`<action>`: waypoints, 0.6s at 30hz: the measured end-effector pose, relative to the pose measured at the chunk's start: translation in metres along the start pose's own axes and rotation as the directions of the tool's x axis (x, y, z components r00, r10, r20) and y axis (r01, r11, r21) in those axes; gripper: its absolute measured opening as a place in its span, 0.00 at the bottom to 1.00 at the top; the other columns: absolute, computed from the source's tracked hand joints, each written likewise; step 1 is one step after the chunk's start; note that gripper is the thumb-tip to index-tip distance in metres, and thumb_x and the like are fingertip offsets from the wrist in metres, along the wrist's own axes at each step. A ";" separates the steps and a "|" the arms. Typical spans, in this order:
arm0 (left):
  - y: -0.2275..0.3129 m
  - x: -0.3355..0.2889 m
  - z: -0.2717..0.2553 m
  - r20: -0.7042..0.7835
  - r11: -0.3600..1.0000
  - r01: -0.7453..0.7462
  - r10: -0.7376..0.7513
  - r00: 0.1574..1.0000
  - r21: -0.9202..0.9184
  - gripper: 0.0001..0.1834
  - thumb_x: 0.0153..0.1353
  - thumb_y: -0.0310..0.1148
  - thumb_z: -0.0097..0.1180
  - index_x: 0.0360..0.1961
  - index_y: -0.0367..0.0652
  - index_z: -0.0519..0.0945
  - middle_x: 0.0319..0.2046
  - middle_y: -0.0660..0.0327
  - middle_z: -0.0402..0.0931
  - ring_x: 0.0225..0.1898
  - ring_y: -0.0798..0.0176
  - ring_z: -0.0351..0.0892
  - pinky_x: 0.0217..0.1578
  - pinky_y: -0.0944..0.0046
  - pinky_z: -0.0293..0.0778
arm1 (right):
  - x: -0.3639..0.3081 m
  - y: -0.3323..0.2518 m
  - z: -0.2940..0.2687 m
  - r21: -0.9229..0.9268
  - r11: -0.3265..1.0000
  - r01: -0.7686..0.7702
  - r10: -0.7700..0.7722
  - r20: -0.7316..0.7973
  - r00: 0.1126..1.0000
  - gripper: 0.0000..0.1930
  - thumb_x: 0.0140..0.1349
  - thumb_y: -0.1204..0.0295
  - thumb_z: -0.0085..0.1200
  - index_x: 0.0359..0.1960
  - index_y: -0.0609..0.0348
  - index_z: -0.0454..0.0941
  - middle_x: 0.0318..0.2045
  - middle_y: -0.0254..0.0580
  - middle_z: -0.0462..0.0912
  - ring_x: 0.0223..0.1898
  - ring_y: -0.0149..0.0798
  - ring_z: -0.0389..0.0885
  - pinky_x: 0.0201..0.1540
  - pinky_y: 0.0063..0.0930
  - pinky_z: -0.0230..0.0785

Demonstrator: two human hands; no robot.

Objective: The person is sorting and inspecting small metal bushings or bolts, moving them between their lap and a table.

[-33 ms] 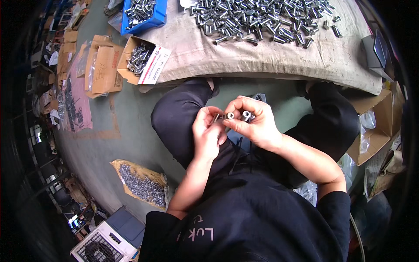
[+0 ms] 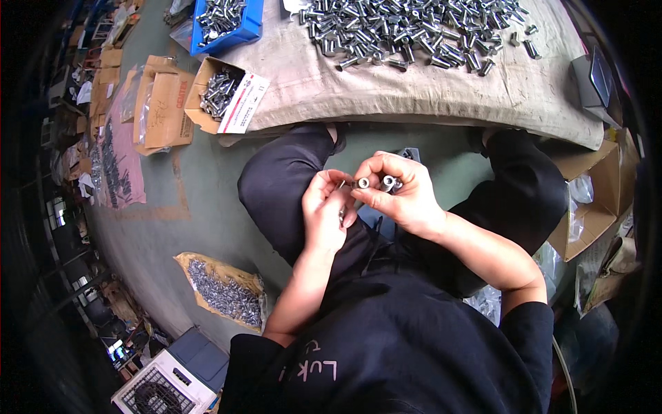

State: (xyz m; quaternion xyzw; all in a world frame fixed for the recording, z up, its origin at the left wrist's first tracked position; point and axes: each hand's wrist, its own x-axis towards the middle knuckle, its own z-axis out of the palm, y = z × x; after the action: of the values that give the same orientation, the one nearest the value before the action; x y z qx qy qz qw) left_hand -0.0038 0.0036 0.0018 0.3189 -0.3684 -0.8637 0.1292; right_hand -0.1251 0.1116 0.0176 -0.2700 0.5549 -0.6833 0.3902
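Right hand [image 2: 407, 196]: grip closed, thumb and fingertips pinching a hollow metal sleeve [image 2: 363, 183], open end facing us. We get a second hollow piece [image 2: 389, 181] just behind that pinch, tucked among the curled fingers; more metal sits beside it, but we can't count the parts. Left hand [image 2: 325, 217]: grip nearly closed, fingers bent round a thin metal piece [image 2: 341, 185] whose end shows at the fingertips. We also see a bit of metal lower in this hand, mostly covered, kind unclear.

The sleeve sits between the two grips, right by the left fingertips; we can't tell if they touch it. The second piece lies on the far right side of the sleeve, well inside the right grip.

Pose: hands nearly together, between the knees. Left forearm [image 2: 300, 293] comes up steeply from below; right forearm [image 2: 489, 252] slants in from lower right, elbow bent, knuckles up.

Beyond the grips we have the cloth-covered worktop [image 2: 448, 90] with a heap of bolt-like parts [image 2: 407, 31]. Up and left of the grips, a blue bin [image 2: 252, 31] and a small carton [image 2: 241, 107], both holding metal parts.
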 end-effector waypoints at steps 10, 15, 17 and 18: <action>0.016 0.000 0.027 -0.042 0.996 -0.040 0.037 0.998 -0.084 0.22 0.66 0.36 0.33 0.59 0.41 0.55 0.48 0.48 0.67 0.15 0.76 0.64 0.07 0.80 0.58 | 0.000 0.015 -0.009 0.463 0.790 -0.403 0.373 0.160 0.914 0.06 0.52 0.76 0.57 0.27 0.59 0.71 0.29 0.36 0.79 0.26 0.21 0.73 0.28 0.15 0.65; 0.020 -0.002 0.026 0.158 0.996 -0.072 0.080 0.984 -0.055 0.26 0.66 0.38 0.33 0.63 0.45 0.45 0.54 0.45 0.61 0.14 0.78 0.62 0.07 0.81 0.57 | 0.000 0.006 0.004 0.377 0.866 -0.329 0.289 0.160 0.944 0.07 0.51 0.75 0.58 0.31 0.62 0.75 0.25 0.34 0.79 0.24 0.22 0.74 0.29 0.15 0.67; 0.020 -0.003 0.029 0.163 0.994 -0.106 0.099 0.982 0.035 0.27 0.65 0.40 0.34 0.63 0.45 0.45 0.53 0.44 0.62 0.14 0.78 0.63 0.07 0.81 0.57 | 0.000 0.008 0.002 0.395 0.853 -0.340 0.274 0.213 0.938 0.08 0.51 0.75 0.59 0.32 0.64 0.76 0.25 0.33 0.79 0.25 0.22 0.75 0.30 0.16 0.67; 0.019 -0.003 0.029 0.166 0.989 -0.123 0.108 0.980 0.080 0.28 0.65 0.41 0.35 0.63 0.45 0.45 0.53 0.44 0.62 0.14 0.78 0.63 0.07 0.81 0.57 | -0.001 0.008 0.002 0.395 0.853 -0.340 0.276 0.212 0.938 0.08 0.51 0.75 0.59 0.32 0.64 0.76 0.25 0.33 0.79 0.25 0.22 0.75 0.30 0.16 0.67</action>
State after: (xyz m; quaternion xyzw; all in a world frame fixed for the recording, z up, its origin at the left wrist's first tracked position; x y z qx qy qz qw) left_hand -0.0207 0.0078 0.0322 0.2318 -0.4337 -0.8603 0.1345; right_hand -0.1216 0.1105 0.0099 -0.1356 0.3979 -0.6944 0.5840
